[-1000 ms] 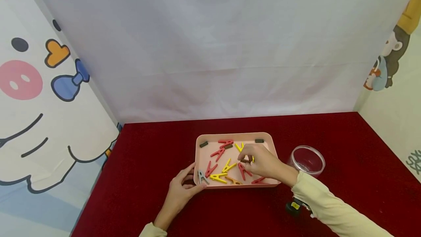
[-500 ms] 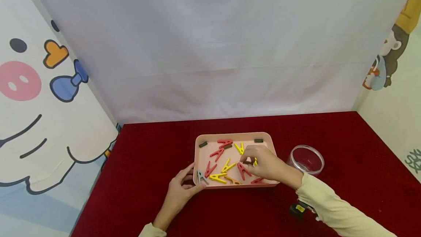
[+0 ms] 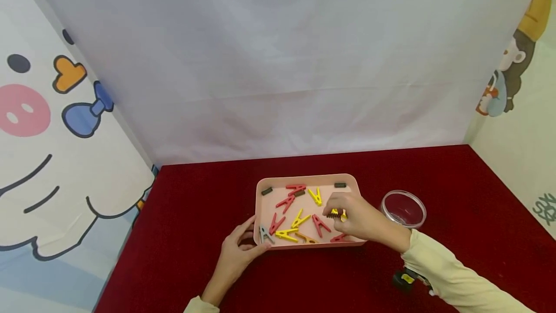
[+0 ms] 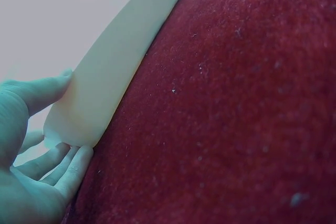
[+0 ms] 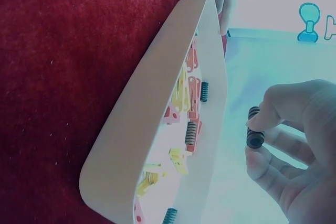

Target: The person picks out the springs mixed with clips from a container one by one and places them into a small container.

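Observation:
My right hand pinches a dark coil spring between thumb and fingers over the right half of a pink tray. The right wrist view shows the end of this spring between the fingertips. At the tray's near left corner, my left hand grips the wall, thumb at the rim and fingers against the outside. Inside lie red clothespins, yellow clothespins, an orange clothespin and a grey clothespin. More springs lie toward the far side. The right hand partly covers a yellow clothespin.
A clear round jar stands on the dark red cloth, right of the tray and close to the right forearm. A white curtain hangs behind the table, with printed cartoon panels on both sides.
My right hand has shifted slightly right with the spring, uncovering more of the yellow clothespin at the back. The left hand keeps its hold on the tray corner.

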`<state>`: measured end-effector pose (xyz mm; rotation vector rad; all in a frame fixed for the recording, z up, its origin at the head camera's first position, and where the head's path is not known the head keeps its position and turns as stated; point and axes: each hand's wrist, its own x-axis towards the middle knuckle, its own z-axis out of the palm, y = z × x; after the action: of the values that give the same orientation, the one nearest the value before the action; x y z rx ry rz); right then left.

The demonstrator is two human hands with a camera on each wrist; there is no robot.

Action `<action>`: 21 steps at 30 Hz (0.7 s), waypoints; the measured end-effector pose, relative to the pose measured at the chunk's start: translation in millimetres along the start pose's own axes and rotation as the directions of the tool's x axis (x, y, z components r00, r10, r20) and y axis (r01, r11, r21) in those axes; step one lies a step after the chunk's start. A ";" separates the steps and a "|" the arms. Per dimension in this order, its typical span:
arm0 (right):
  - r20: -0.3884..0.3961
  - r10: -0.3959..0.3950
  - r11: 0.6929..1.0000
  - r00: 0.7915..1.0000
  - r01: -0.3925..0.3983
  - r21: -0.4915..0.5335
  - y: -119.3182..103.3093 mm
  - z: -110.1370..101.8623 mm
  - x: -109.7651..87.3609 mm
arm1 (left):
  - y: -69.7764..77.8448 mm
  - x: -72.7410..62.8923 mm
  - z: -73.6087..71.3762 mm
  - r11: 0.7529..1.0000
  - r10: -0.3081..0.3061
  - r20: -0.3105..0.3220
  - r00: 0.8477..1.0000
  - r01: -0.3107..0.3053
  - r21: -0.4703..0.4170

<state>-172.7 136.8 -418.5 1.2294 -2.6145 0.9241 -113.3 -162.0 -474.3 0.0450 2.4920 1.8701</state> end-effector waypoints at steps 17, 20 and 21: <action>-0.055 -0.055 0.998 0.997 0.052 -0.046 -0.9 -21.2 -18.1 | -0.3 -1.7 0.8 1.000 0.017 -0.013 1.000 -0.017 -0.002; -0.057 -0.034 0.998 0.998 0.031 -0.051 -2.0 -25.1 -21.4 | -1.8 -0.7 1.3 1.000 0.028 -0.011 1.000 -0.028 0.005; -0.059 -0.030 0.998 0.998 0.027 -0.048 -2.2 -26.3 -22.5 | -2.1 -0.4 1.5 1.000 0.028 -0.010 1.000 -0.028 0.005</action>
<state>-160.1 165.5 -403.7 1.2050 -2.5510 0.8750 -112.8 -161.2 -476.7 0.0716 2.5157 1.8791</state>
